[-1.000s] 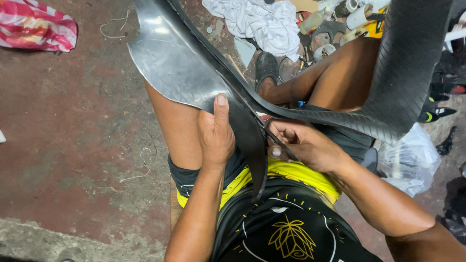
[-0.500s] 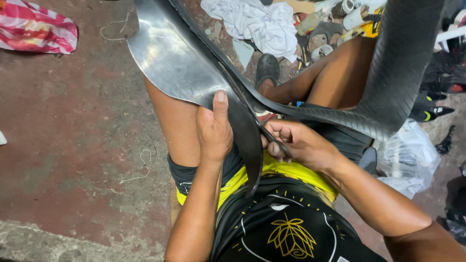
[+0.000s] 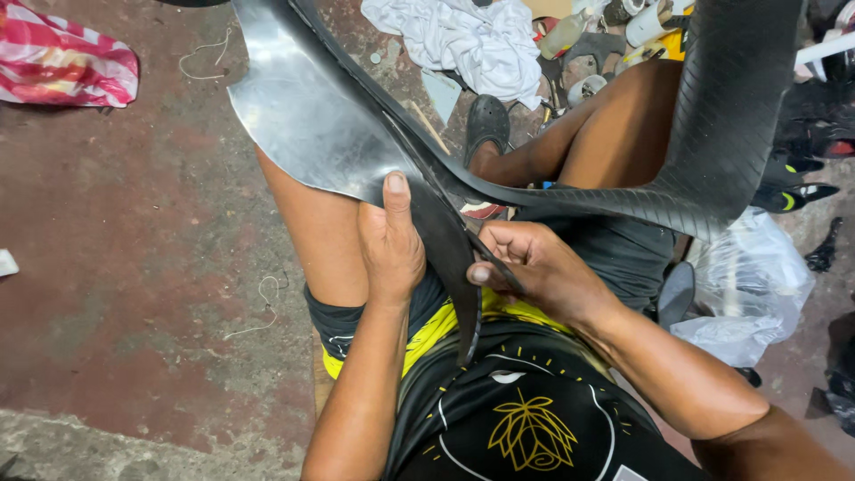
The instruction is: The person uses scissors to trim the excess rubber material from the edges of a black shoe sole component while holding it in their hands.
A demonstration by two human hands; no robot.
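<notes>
- Reddish concrete floor lies under the seated person, with a white cloth beyond the knees.
- Left hand is clamped on the black rubber sheet, thumb pressed flat along it.
- Right hand pinches the sheet's edge strip just beside it.
- Draped over the lap, the rubber looks floppy, smooth and slippery; gripping near the edge seems best.
- Glossy inside, ribbed tread outside.
</notes>
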